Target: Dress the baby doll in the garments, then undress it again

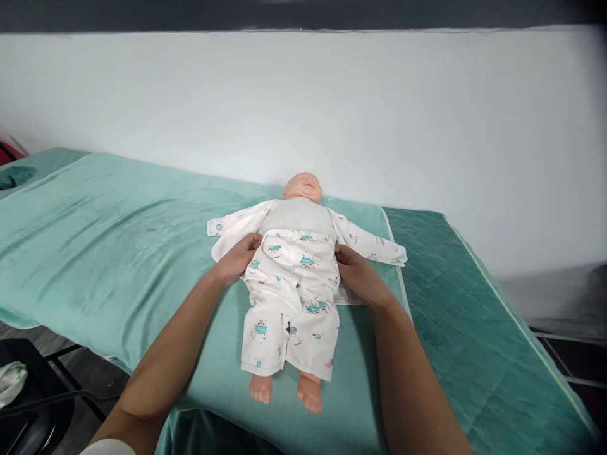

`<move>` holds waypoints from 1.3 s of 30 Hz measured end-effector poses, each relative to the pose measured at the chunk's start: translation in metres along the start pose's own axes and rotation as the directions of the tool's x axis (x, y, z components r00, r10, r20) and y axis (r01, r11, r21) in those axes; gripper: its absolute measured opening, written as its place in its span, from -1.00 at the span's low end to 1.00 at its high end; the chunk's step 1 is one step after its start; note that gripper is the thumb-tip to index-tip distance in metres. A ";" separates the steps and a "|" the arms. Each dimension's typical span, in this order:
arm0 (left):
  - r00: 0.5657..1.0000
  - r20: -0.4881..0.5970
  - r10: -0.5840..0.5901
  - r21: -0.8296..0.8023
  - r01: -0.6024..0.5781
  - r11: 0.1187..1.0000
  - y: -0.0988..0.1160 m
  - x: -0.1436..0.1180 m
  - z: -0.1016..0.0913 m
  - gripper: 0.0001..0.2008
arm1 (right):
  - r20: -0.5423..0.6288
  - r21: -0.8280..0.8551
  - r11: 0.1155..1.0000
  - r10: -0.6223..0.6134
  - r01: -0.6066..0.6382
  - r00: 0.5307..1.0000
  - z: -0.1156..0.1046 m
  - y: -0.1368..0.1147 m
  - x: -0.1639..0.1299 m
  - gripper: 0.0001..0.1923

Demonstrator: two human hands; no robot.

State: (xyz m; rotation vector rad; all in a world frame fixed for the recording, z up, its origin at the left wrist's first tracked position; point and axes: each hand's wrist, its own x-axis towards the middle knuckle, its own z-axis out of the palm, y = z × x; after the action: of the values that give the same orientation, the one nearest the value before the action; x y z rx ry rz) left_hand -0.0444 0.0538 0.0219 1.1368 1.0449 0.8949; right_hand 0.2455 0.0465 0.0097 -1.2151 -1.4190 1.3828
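Currently, what I see:
Doll: the doll [298, 215] lies face up at frame centre on the green blanket [118, 227].
Trousers: the printed trousers [291, 297] look thin, soft and light, I'd judge; best held at the waistband.
Left hand: my left hand [237, 259] pinches that waistband's side.
Right hand: my right hand [358, 275] grips the opposite side, fingers curled.

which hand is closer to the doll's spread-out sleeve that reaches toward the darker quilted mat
Right. The right hand grips the trousers' waist just below that sleeve; the left hand is across the doll's body.
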 end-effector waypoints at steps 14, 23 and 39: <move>0.990 -0.119 0.078 -0.192 -0.100 0.976 0.002 0.004 0.017 -0.70 | -0.198 0.168 0.985 -0.005 0.039 0.980 0.028 0.002 0.008 -0.62; 0.986 -0.036 0.164 -0.189 -0.168 0.968 -0.010 -0.003 0.006 -0.64 | 0.082 0.051 0.990 -0.133 0.129 0.988 0.021 -0.017 -0.004 -0.41; 0.996 -0.044 0.082 -0.166 -0.088 0.982 0.003 0.009 0.016 -0.61 | -0.375 -0.169 0.984 -0.118 0.058 0.919 0.023 0.004 0.013 -0.53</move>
State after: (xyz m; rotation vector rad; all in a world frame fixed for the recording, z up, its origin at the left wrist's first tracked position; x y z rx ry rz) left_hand -0.0261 0.0589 0.0245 1.0324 0.9372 1.0553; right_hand 0.2208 0.0535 0.0030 -1.4139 -1.2979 0.9202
